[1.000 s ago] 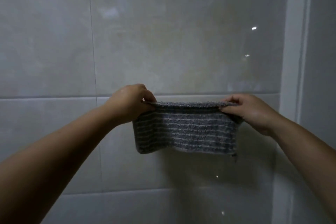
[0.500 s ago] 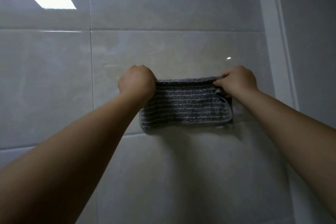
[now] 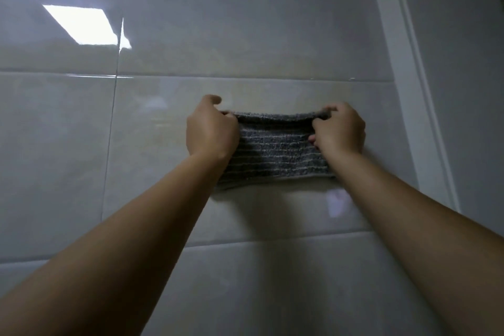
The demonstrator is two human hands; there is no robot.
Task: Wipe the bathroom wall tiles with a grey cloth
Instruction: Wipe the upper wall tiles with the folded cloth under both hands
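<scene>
your left hand and right hand each pinch a top corner of the grey cloth, stretched flat against the wall tiles near the wall's right edge; wiping looks barely begun, most tiles remain.

Cloth against wall tiles, between left hand and right hand; corner trim right.

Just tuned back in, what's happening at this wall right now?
A person holds a grey striped cloth stretched between both hands in front of the glossy wall tiles. The left hand grips its upper left corner, the right hand its upper right. The cloth hangs over a middle-row tile, left of the white corner trim. Whether it presses on the tile is unclear.
</scene>
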